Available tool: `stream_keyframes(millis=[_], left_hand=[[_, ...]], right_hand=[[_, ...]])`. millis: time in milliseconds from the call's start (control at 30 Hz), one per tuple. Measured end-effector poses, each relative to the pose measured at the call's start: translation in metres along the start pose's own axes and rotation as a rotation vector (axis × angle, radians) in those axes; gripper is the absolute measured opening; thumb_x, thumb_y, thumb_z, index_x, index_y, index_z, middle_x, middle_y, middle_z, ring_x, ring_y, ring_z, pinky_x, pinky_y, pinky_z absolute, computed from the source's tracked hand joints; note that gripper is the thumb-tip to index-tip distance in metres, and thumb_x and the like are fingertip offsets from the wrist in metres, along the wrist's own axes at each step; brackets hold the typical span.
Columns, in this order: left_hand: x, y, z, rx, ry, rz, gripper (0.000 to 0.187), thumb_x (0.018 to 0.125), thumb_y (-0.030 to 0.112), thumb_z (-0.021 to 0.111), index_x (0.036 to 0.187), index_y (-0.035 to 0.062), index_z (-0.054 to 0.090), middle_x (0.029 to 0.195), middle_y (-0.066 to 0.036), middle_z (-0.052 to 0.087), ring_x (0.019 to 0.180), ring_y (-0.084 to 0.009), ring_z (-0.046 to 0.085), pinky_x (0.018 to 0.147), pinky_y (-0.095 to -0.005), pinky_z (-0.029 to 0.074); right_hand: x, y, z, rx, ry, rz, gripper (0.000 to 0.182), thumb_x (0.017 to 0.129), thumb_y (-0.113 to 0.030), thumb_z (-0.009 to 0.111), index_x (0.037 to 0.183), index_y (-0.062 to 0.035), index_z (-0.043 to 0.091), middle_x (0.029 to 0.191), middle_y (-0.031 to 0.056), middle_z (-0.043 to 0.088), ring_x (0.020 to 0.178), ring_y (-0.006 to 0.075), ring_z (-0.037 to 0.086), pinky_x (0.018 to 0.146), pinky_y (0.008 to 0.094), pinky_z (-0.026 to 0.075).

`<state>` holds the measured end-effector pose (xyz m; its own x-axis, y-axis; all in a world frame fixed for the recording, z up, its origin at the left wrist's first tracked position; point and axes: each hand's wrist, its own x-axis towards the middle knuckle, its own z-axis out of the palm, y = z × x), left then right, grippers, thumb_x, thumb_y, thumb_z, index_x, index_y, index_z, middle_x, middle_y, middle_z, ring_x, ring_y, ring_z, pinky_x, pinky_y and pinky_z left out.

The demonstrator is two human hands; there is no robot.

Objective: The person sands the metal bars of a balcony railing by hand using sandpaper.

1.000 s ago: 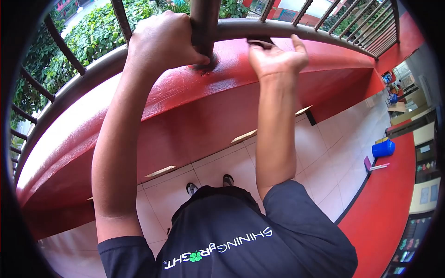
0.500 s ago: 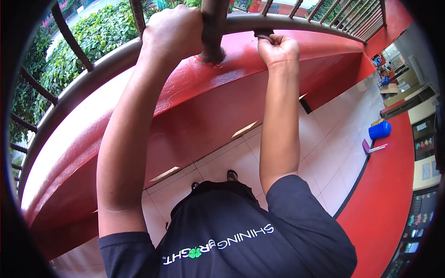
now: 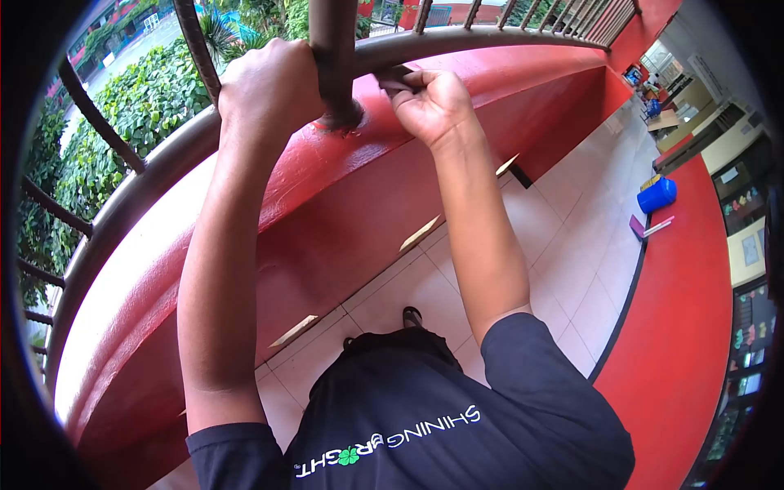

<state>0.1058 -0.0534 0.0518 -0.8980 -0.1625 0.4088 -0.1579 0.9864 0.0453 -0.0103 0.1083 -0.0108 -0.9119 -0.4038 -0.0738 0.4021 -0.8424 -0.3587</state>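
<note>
My left hand [image 3: 268,91] is wrapped round the brown metal railing [image 3: 482,37], just left of its thick upright post [image 3: 333,49]. To the right of the post, my right hand [image 3: 437,106] is turned palm up, fingers curled. It pinches a small, dark, thin folded piece [image 3: 392,78] against the underside of the same rail, close to the post. The fingertips partly hide that piece. Below both hands runs a red painted ledge [image 3: 380,118], where the post's foot is set in.
Green bushes [image 3: 155,102] grow beyond the bars on the left. A tiled floor [image 3: 563,233] lies below, with a red bench-like surface [image 3: 678,294] to the right. On it are a blue container [image 3: 657,196] and a purple dustpan-like object [image 3: 639,229].
My right hand has slid left along the rail towards the post with the dark piece. My left hand keeps its grip on the railing. The whole view has shifted slightly.
</note>
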Motion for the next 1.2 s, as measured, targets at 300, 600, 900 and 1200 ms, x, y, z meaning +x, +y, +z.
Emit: stream_keyframes(millis=[300, 600, 900, 1200], left_hand=[[-0.002, 0.016, -0.005, 0.027, -0.072, -0.039, 0.022, 0.088, 0.017, 0.068, 0.104, 0.0097, 0.082, 0.103, -0.021, 0.077, 0.096, -0.041, 0.076, 0.082, -0.05, 0.061], [-0.027, 0.202, 0.131, -0.424, -0.063, 0.489, 0.02, 0.089, 0.019, 0.066, 0.099, 0.0088, 0.081, 0.104, -0.02, 0.076, 0.097, -0.0405, 0.075, 0.085, -0.0493, 0.061], [-0.065, 0.169, 0.157, -0.304, -0.169, 0.236, 0.02, 0.089, 0.019, 0.066, 0.099, 0.0085, 0.08, 0.105, -0.02, 0.076, 0.098, -0.0401, 0.075, 0.087, -0.0491, 0.061], [-0.022, 0.066, 0.055, 0.025, 0.052, -0.159, 0.02, 0.088, 0.019, 0.067, 0.099, 0.0081, 0.08, 0.106, -0.019, 0.076, 0.099, -0.0398, 0.075, 0.089, -0.049, 0.061]], right_hand=[[-0.096, 0.004, 0.034, -1.448, -0.436, -0.767, 0.015, 0.086, -0.01, 0.064, 0.083, -0.0014, 0.075, 0.074, 0.015, 0.073, 0.075, 0.0318, 0.077, 0.075, 0.0447, 0.061], [-0.17, -0.035, 0.02, -1.928, -0.601, -0.405, 0.034, 0.088, -0.028, 0.068, 0.107, -0.0024, 0.081, 0.105, 0.0135, 0.079, 0.094, 0.0335, 0.075, 0.085, 0.0424, 0.06], [-0.185, -0.01, -0.018, -1.724, -0.616, -0.459, 0.031, 0.089, -0.019, 0.065, 0.108, -0.0005, 0.08, 0.104, 0.0182, 0.078, 0.095, 0.0357, 0.076, 0.088, 0.0421, 0.06], [-0.153, -0.011, 0.047, -1.328, -0.953, -0.695, 0.029, 0.09, -0.01, 0.061, 0.109, 0.0014, 0.079, 0.103, 0.0229, 0.078, 0.097, 0.0378, 0.076, 0.09, 0.0417, 0.059]])
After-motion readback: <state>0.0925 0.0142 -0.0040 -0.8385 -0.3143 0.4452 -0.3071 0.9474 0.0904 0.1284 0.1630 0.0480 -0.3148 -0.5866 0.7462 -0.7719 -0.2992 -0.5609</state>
